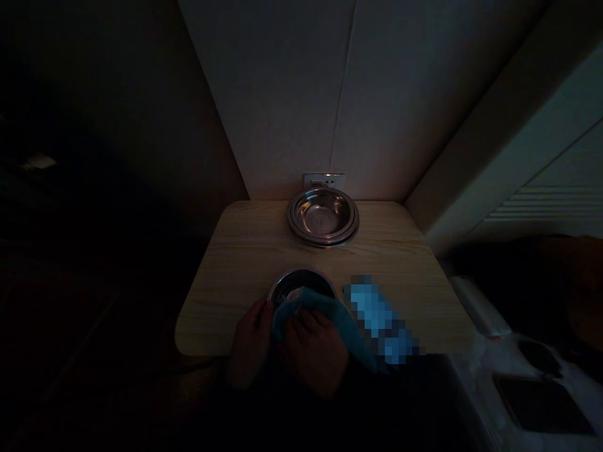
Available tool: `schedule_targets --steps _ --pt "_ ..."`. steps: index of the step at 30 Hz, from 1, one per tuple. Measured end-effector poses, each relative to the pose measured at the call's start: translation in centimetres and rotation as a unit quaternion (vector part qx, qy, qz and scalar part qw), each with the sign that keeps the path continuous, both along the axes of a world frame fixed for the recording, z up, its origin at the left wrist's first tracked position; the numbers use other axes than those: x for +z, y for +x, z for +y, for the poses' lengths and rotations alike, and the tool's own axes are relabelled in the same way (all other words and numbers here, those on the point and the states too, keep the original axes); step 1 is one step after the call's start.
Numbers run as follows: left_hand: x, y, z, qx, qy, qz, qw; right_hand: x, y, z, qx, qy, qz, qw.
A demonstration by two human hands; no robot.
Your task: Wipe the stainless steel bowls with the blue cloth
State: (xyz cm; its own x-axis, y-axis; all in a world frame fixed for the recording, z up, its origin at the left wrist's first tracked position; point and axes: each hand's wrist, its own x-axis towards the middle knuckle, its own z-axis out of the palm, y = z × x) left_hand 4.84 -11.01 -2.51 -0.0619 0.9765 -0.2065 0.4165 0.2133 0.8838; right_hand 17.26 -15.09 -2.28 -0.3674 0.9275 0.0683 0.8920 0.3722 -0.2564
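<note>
A round metal bowl (305, 276) sits near the front edge of the small wooden table (391, 251). My left hand (251, 342) grips the bowl's left rim, thumb and fingers closed on it. In my right hand (313, 348) a blue-green cloth (348, 329) is bunched and pressed against the near side of the bowl's inside. The cloth's tail hangs to the right over the table's front edge. Behind, at the back of the table, several nested metal bowls (323, 216) stand in a stack. The room is dim and finger detail is dark.
Right of the bowl lies a pixelated, glowing blue object (377, 317), perhaps a screen. A wall socket (324, 181) is right behind the stacked bowls. At lower right, a dark flat rectangular item (541, 405) rests on a pale surface.
</note>
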Motion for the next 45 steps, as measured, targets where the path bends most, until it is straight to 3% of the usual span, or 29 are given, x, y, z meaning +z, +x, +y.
schedule_targets --steps 3,10,13,18,20,27,35,41,45 --pt "0.2 -0.2 0.2 0.007 0.001 0.026 1.0 -0.5 -0.6 -0.2 -0.014 0.031 0.01 0.999" --pt "0.5 -0.1 1.7 -0.024 0.018 0.013 0.999 0.1 4.0 -0.3 0.112 0.065 0.018 0.991" --pt "0.2 0.1 1.9 -0.02 0.019 0.02 0.999 -0.4 3.2 -0.3 0.084 0.087 0.014 0.993" --pt "0.1 0.0 2.1 -0.024 0.018 0.04 0.999 -2.0 -1.1 -0.3 -0.019 0.134 0.019 0.991" --pt "0.2 -0.1 2.3 -0.035 0.024 0.042 0.998 -2.2 -1.2 -0.4 -0.016 0.15 0.031 0.988" --pt "0.6 -0.1 2.6 -0.051 0.032 0.021 0.998 -1.3 2.9 -1.0 0.077 0.144 0.028 0.986" --pt "0.5 -0.5 2.6 -0.04 0.028 0.054 0.997 -2.2 -2.5 0.0 -0.033 0.157 -0.014 0.987" --pt "0.4 -0.5 3.2 -0.068 0.036 0.012 0.997 -1.7 1.9 -1.0 0.062 0.163 0.025 0.984" --pt "0.2 0.0 3.0 -0.044 0.035 0.004 0.998 -1.8 2.3 -1.3 0.038 0.169 0.021 0.985"
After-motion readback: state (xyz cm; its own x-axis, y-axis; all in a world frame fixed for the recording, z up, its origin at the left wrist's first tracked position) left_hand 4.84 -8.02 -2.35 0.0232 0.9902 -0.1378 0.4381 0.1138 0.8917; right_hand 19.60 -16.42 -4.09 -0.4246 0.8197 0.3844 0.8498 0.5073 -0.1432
